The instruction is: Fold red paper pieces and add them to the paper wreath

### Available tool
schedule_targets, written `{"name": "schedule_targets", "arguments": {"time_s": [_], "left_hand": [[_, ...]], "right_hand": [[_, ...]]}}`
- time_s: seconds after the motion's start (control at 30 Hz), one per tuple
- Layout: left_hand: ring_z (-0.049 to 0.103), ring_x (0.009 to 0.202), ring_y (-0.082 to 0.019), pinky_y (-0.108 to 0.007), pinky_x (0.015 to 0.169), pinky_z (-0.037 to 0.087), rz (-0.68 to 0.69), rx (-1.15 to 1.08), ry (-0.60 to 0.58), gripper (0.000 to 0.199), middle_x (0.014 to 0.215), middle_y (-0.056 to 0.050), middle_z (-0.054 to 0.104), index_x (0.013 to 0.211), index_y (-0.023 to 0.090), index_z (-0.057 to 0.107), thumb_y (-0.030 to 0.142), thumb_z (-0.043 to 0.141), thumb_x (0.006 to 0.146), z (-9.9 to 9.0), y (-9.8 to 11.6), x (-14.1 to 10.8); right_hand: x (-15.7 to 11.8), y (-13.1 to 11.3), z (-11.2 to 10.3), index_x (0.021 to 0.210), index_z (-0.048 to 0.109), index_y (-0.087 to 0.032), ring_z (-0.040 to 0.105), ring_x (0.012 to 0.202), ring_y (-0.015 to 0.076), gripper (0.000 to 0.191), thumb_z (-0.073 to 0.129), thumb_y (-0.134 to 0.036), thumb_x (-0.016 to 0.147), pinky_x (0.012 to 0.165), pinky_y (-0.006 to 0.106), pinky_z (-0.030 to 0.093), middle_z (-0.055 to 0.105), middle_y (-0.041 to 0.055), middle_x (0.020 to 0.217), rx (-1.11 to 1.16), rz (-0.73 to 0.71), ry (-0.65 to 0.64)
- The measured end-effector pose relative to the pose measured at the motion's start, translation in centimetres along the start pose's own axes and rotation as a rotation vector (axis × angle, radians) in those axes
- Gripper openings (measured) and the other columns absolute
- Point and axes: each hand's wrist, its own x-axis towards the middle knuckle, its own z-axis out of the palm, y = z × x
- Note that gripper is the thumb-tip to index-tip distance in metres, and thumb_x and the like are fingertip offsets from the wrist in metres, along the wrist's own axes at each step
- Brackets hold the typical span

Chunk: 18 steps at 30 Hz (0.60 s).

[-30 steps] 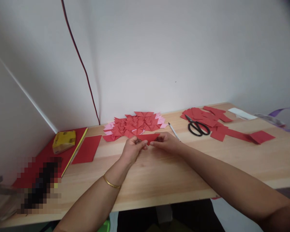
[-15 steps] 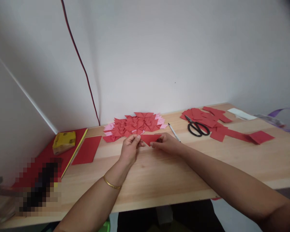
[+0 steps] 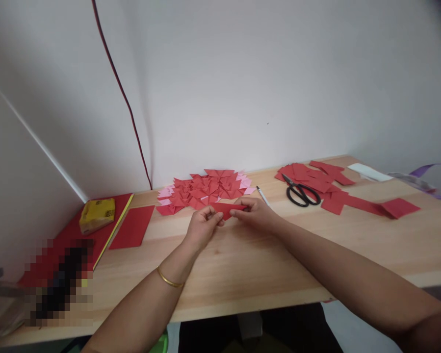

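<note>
Between my two hands is a small folded piece of red paper (image 3: 224, 210), roughly triangular with its point downward. My left hand (image 3: 202, 225) pinches its left side with thumb and fingers, and a gold bracelet (image 3: 168, 278) circles that wrist. On the other side, my right hand (image 3: 254, 214) grips the right part, its thumb on the front face. Just behind the hands lies a heap of folded red and pink paper pieces (image 3: 209, 189). A pen (image 3: 263, 195) rests beyond my right hand, partly hidden by it.
Black-handled scissors (image 3: 301, 193) lie against loose red paper pieces (image 3: 297, 172) at the right. White paper (image 3: 369, 172) is at the far right. On the left are a red sheet (image 3: 134, 226), a yellow packet (image 3: 98, 214) and a yellow-edged strip (image 3: 113, 233). A wall closes the table's back.
Both hands have drawn closer together on the red paper, my left hand shifting slightly right. Less of the paper shows between the fingers now. The view has tilted slightly.
</note>
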Motion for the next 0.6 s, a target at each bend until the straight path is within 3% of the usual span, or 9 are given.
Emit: {"name": "schedule_targets", "arguments": {"time_s": [0.27,0.4,0.6], "left_hand": [[0.054,0.056,-0.010,-0.023,0.058,0.041,0.034,-0.026,-0.010,0.026,0.064,-0.001,0.062,0.077,0.014,0.062,0.036,0.071,0.067,0.01,0.27,0.16],[0.051,0.053,-0.009,-0.021,0.055,0.038,0.047,0.002,0.047,0.026,0.056,0.002,0.057,0.067,0.015,0.055,0.037,0.068,0.071,-0.17,0.18,0.33],[0.051,0.055,-0.009,-0.022,0.056,0.039,0.022,0.040,-0.055,0.025,0.059,0.001,0.059,0.076,0.014,0.063,0.035,0.072,0.068,-0.34,-0.12,0.30]], "right_hand": [[0.20,0.48,-0.43,0.067,0.057,-0.015,0.044,0.056,0.0095,0.029,0.065,-0.043,0.073,0.053,0.023,0.033,0.052,-0.0016,0.061,-0.032,-0.055,-0.005],[0.14,0.50,-0.31,0.066,0.057,-0.015,0.041,0.055,0.0088,0.028,0.064,-0.041,0.075,0.052,0.023,0.031,0.050,-0.0019,0.060,-0.067,-0.052,-0.008],[0.06,0.11,-0.18,0.069,0.060,-0.015,0.046,0.056,0.0097,0.027,0.064,-0.042,0.072,0.054,0.023,0.034,0.053,-0.0012,0.061,0.003,-0.046,-0.005]]}}
